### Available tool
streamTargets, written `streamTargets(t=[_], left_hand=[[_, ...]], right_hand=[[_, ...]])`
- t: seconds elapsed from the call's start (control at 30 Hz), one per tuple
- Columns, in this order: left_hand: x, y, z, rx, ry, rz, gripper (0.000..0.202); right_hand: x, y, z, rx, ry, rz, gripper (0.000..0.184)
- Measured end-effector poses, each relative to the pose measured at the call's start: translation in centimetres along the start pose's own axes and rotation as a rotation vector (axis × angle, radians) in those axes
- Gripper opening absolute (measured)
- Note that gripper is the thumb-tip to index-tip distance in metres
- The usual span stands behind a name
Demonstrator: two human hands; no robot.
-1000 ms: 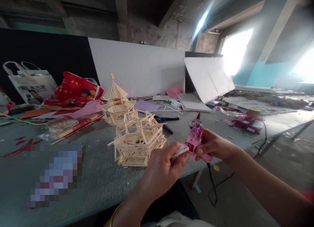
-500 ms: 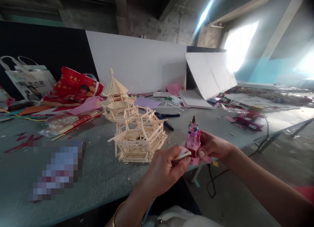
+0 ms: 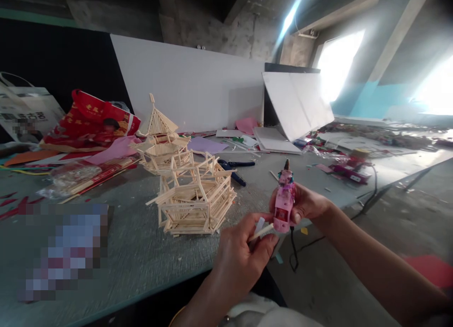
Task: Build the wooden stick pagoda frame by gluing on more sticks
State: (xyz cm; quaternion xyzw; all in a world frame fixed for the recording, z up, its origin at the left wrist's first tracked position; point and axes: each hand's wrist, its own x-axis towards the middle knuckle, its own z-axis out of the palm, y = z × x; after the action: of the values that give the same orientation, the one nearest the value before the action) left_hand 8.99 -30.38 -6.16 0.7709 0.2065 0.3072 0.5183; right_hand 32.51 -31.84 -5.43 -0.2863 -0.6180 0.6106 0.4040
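Note:
My right hand (image 3: 307,206) is closed around a pink hot glue gun (image 3: 284,202), its dark nozzle pointing up and its body stained with coloured bits. A black cord hangs beneath it. My left hand (image 3: 244,247) pinches a thin wooden stick (image 3: 264,232) and a small whitish piece (image 3: 260,224); its fingertips are close to the lower end of the gun. Left of both hands, a wooden-stick frame (image 3: 198,209) with an open top stands on the table. Behind it is a tiered stick tower (image 3: 161,138) with a pointed roof.
Dark-handled pliers (image 3: 237,169) lie behind the stick frame. On the left are a red bag (image 3: 92,124), a white bag (image 3: 26,110), wrapped sticks (image 3: 99,178) and a blurred-out object (image 3: 67,251). White boards (image 3: 297,105) and paper scraps line the back. The table edge (image 3: 148,289) runs in front.
The glue gun has turned, showing its red label more fully, and stands slightly farther from my left fingers. The view has shifted a little to the right.

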Motion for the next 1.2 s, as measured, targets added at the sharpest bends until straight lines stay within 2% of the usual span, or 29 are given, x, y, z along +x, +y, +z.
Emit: streamTargets(t=[0.2, 0.47, 0.57, 0.7, 0.8, 0.9, 1.03, 1.2], left_hand=[[-0.2, -0.2, 0.0, 0.002, -0.014, 0.012, 0.022], [-0.5, -0.8, 0.7, 0.059, -0.012, 0.116, 0.025], [-0.4, -0.5, 0.7, 0.053, -0.064, 0.106, 0.028], [0.2, 0.0, 0.4, -0.006, -0.072, 0.041, 0.023], [0.8, 0.0, 0.2, -0.059, 0.022, -0.069, 0.023], [1.4, -0.4, 0.0, -0.048, 0.145, -0.136, 0.018], [1.9, -0.9, -0.2, 0.011, 0.220, -0.152, 0.013], [1.7, -1.7, -0.5, -0.059, 0.351, -0.160, 0.022]], right_hand=[[-0.5, -0.1, -0.6, -0.074, -0.014, 0.018, 0.048], [-0.3, -0.2, -0.6, -0.051, -0.104, -0.015, 0.048], [-0.2, -0.4, -0.4, -0.034, -0.080, 0.020, 0.052], [0.0, 0.0, -0.2, -0.048, -0.022, 0.062, 0.062], [0.5, 0.2, 0.5, -0.035, 0.039, 0.073, 0.062], [1.1, 0.1, 1.7, -0.017, 0.119, 0.100, 0.052], [1.6, -0.3, 2.6, -0.116, 0.207, 0.129, 0.041], [1.3, -0.5, 2.0, -0.187, 0.220, 0.240, 0.039]])
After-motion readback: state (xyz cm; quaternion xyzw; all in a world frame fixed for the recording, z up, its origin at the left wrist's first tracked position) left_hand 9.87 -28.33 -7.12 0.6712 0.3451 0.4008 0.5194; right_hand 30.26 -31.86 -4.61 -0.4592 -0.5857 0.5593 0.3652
